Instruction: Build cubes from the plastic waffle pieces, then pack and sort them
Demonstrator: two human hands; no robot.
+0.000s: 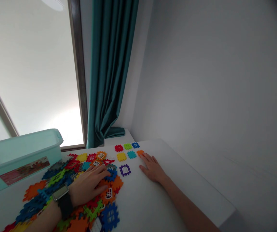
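My left hand [90,183], a dark watch on its wrist, lies over a heap of colourful plastic interlocking tiles. Its fingers are apart, and the fingertips touch a blue tile [111,175] at the heap's right side. Flat on the table, my right hand [152,167] has its fingers stretched out onto an orange tile [140,152]. That tile ends a row with a yellow tile [121,157] and a turquoise tile [131,154]. Behind them sit a red tile [118,148], a green tile [127,146] and a blue square tile [135,145]. A purple tile [125,170] with a white window lies nearer.
A pale turquoise plastic bin [56,154] with a printed label stands at the left, beside the heap. The white table [148,206] meets a grey wall [213,96] on the right. A teal curtain [109,71] hangs beyond the far edge, next to a frosted window [37,80].
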